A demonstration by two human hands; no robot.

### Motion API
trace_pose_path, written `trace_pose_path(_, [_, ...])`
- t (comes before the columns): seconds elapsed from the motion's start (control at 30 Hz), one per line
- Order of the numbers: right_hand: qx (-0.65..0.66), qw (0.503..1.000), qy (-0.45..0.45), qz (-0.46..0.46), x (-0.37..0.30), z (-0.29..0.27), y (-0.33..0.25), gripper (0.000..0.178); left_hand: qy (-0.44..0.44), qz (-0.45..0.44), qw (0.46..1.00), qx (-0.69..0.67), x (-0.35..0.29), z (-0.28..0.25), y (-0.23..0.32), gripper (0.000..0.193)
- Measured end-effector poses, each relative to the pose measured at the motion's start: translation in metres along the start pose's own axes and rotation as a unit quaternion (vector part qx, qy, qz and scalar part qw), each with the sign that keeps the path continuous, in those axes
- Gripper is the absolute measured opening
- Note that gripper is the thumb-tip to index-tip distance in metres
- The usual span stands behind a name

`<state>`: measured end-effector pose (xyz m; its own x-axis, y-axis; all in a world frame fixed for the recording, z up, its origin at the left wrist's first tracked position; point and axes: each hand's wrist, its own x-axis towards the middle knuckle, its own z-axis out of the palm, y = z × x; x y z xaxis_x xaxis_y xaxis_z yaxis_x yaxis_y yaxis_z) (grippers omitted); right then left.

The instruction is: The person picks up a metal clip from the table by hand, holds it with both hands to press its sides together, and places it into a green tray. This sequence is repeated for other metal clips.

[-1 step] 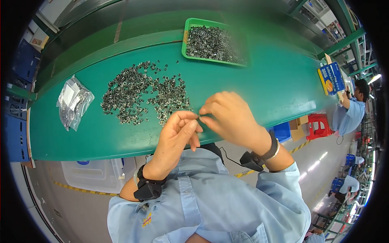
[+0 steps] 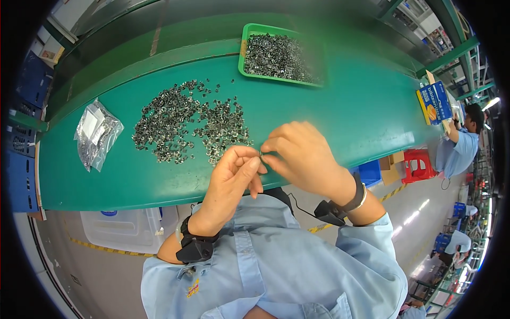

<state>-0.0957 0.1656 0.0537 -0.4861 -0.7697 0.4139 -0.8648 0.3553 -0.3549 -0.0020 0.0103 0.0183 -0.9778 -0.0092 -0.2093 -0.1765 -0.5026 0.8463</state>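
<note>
Metal, small and grey, the part (image 2: 262, 154) sits pinched between the fingertips of both hands, just above the near edge of the green table (image 2: 340, 111). The left hand (image 2: 234, 178) closes thumb and forefinger on it from below; the right hand (image 2: 303, 154) pinches it from the other side, so each grip is pressed together on the same piece. Doing this well probably means keeping the hands close over the table, so a slip lands on it and not the floor. Just beyond lies a loose heap of like parts (image 2: 186, 125), further back a green tray (image 2: 279, 53) full of them, and a clear bag (image 2: 95, 133) well to the left.
</note>
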Motion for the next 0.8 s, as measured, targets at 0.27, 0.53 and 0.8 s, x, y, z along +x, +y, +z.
trace_pose_path(0.27, [0.019, 0.999, 0.031, -0.034, -0.002, 0.007, -0.007, 0.021, -0.033, -0.006, 0.999, 0.006, -0.001, -0.004, 0.001, 0.023])
trace_pose_path(0.53, [0.066, 0.996, 0.051, -0.039, -0.006, 0.018, -0.005, 0.022, -0.081, -0.048, 0.99, -0.108, -0.003, -0.013, 0.005, 0.023])
trace_pose_path(0.8, [0.082, 0.994, 0.057, -0.045, -0.007, 0.019, -0.009, 0.02, -0.092, -0.084, 0.985, -0.122, -0.001, -0.022, 0.006, 0.02])
